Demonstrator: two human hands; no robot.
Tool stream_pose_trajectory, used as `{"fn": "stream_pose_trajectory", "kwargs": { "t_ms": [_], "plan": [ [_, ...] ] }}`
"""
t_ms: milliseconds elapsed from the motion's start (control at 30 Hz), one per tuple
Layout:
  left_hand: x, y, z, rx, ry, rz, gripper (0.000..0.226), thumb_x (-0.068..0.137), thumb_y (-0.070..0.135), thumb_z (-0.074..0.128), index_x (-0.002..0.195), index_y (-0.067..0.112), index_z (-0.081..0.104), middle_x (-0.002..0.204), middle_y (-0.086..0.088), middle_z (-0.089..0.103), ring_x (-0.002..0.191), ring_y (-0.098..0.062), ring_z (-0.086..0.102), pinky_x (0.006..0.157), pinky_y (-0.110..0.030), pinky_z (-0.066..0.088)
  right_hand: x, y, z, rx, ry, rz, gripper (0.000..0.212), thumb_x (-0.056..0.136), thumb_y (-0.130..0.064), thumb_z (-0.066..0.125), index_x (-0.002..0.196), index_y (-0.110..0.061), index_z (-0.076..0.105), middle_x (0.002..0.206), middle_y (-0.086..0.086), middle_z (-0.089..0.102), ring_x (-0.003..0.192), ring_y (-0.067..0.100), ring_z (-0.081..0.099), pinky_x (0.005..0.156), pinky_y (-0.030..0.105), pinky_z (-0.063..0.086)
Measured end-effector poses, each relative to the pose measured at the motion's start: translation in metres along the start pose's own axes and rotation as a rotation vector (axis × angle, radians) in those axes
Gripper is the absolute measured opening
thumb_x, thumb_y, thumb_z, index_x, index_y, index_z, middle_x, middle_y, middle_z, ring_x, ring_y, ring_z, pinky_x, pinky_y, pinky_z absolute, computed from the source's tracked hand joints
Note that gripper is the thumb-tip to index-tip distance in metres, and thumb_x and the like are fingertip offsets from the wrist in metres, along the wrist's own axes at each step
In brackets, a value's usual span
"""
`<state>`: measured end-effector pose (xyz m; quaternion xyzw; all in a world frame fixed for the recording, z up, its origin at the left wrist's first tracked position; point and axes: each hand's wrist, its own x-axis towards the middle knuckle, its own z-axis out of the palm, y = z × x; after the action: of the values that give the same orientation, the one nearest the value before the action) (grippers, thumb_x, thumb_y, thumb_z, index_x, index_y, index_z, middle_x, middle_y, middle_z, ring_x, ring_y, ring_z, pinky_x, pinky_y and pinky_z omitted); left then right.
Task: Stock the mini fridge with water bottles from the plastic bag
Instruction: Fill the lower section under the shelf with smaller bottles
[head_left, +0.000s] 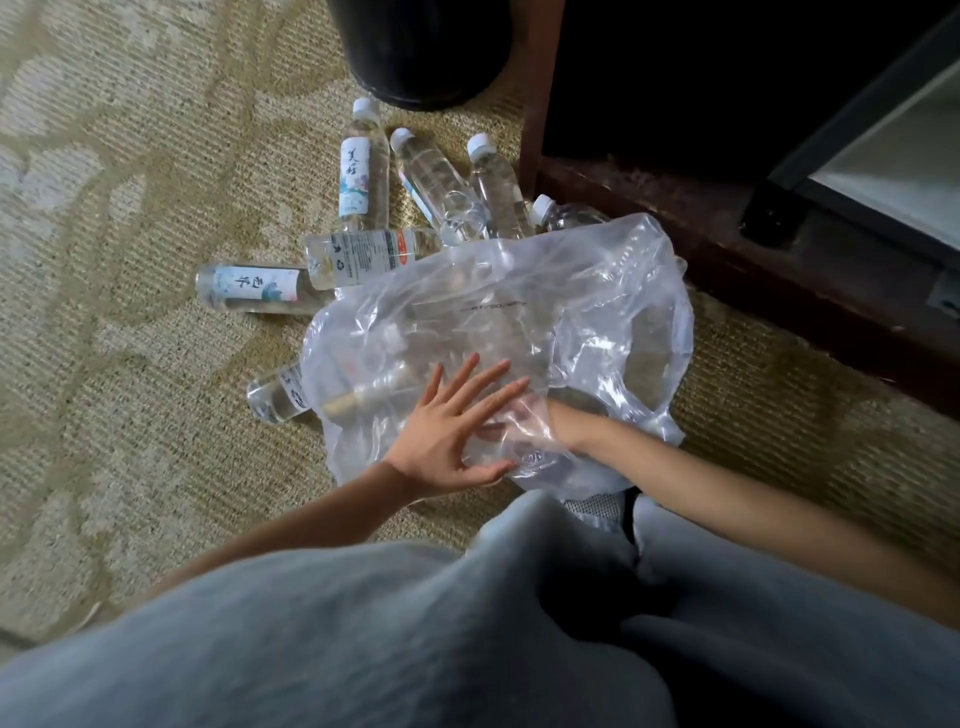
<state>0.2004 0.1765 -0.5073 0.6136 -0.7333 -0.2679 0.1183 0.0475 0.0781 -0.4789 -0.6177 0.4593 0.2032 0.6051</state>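
A patterned beige carpet (130, 364) covers the floor, with a dark wooden cabinet base (727, 249) along the far right and a round black bin (421, 52) at the top. The left hand (447, 431) lies flat on the clear plastic bag (519, 322), its fingers (467, 384) spread wide and pointing away from the person, pinching nothing. The right hand (524, 431) is pushed inside the bag just beside the left palm; through the crinkled film its fingers are blurred, and whether they grip anything cannot be told. To the left of the left hand a water bottle (275, 397) pokes base-first out from under the bag, its long axis running left to right. Farther out beyond the fingertips, two bottles (254, 288) lie nearly crosswise, bases to the left, the upper one (363, 257) resting against the bag's far edge. Beyond those, a labelled bottle (361, 166) lies lengthwise, cap away from the person, and three more (441, 182) fan out beside it, caps pointing up and away, their bases tucked under the bag. At the far right edge, the pale corner of the open mini fridge (898, 171) shows above the cabinet base.
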Motion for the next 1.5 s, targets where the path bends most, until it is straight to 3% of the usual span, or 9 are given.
{"fn": "stream_pose_trajectory", "kwargs": {
  "t_ms": [67,167,367,600,700,833,1133,1367,1500],
  "plan": [
    [-0.002,-0.004,-0.001,-0.009,0.015,-0.043,0.086,0.077,0.077,0.038,0.149,0.041,0.008,0.158,0.011,0.012,0.148,-0.022,0.003,0.115,-0.061,0.004,-0.009,-0.011,-0.004,0.053,0.056,0.088,0.030,0.100,-0.037,0.039,0.115,-0.017,0.057,0.090,-0.001,0.060,0.077,0.014,0.059,0.061,0.011,0.047],
    [-0.010,-0.013,0.001,-0.027,-0.056,-0.093,0.098,0.072,0.078,0.048,0.150,0.040,0.000,0.157,0.014,0.010,0.147,-0.021,0.004,0.117,-0.056,0.007,-0.026,-0.019,-0.015,0.115,0.093,-0.001,0.029,0.098,-0.039,0.045,0.121,-0.028,0.056,0.096,0.000,0.065,0.078,0.014,0.059,0.066,0.022,0.048],
    [-0.006,-0.009,0.010,0.059,-0.100,-0.132,0.108,0.067,0.074,0.058,0.150,0.033,0.003,0.156,0.005,0.023,0.143,-0.014,0.011,0.118,-0.044,0.011,-0.039,-0.021,-0.049,-0.062,0.337,-0.058,0.040,0.090,-0.044,0.051,0.062,-0.017,0.042,0.061,-0.002,0.042,0.058,0.015,0.041,0.057,0.030,0.030],
    [-0.013,-0.010,0.011,0.088,-0.053,-0.119,0.094,0.076,0.077,0.025,0.139,0.007,0.018,0.145,-0.017,0.036,0.132,-0.031,0.033,0.103,-0.048,0.030,-0.061,-0.040,-0.033,-0.537,0.641,-0.516,0.037,0.085,-0.043,0.058,0.068,-0.010,0.053,0.053,-0.002,0.048,0.053,0.021,0.047,0.049,0.028,0.027],
    [-0.011,-0.014,0.016,0.201,-0.229,-0.115,0.107,0.074,0.086,0.017,0.147,0.008,0.014,0.154,-0.017,0.010,0.142,-0.038,0.019,0.114,-0.051,0.020,-0.059,-0.056,-0.048,-0.222,0.792,-0.636,0.028,0.079,-0.040,0.067,0.069,-0.017,0.056,0.057,-0.004,0.055,0.052,0.012,0.050,0.050,0.022,0.034],
    [-0.007,-0.009,0.016,0.148,-0.278,-0.194,0.107,0.072,0.069,0.062,0.149,0.033,-0.003,0.158,-0.016,0.009,0.144,-0.038,0.012,0.115,-0.055,0.021,-0.025,-0.060,-0.073,0.207,0.545,-0.392,0.029,0.078,-0.037,0.075,0.088,-0.012,0.063,0.088,0.001,0.059,0.073,0.005,0.052,0.065,0.017,0.040],
    [0.023,0.034,-0.012,-0.213,-0.337,-0.294,0.122,0.067,0.081,0.050,0.149,0.020,-0.016,0.160,-0.001,-0.008,0.144,-0.018,0.005,0.117,-0.050,0.006,-0.008,-0.034,-0.053,0.503,0.434,-0.335,0.056,0.069,-0.042,0.081,0.115,-0.023,0.056,0.105,-0.006,0.065,0.098,0.008,0.061,0.081,0.024,0.050],
    [0.039,0.053,-0.010,-0.437,-0.130,-0.435,0.080,0.079,0.058,0.062,0.143,0.019,0.035,0.145,-0.002,0.039,0.127,-0.016,0.045,0.102,-0.027,0.036,-0.003,0.007,-0.024,0.556,0.348,-0.233,0.064,0.067,-0.012,0.084,0.122,-0.008,0.050,0.104,-0.002,0.067,0.093,0.006,0.065,0.067,0.008,0.050],
    [0.037,0.052,-0.011,-0.464,-0.107,-0.479,0.084,0.078,0.050,0.068,0.146,0.019,0.030,0.148,-0.002,0.036,0.128,-0.014,0.042,0.103,-0.032,0.038,-0.001,0.020,-0.029,0.697,0.336,-0.166,0.040,0.075,-0.024,0.078,0.110,-0.015,0.061,0.096,-0.006,0.066,0.093,0.009,0.064,0.070,0.015,0.050]
  ]
}}
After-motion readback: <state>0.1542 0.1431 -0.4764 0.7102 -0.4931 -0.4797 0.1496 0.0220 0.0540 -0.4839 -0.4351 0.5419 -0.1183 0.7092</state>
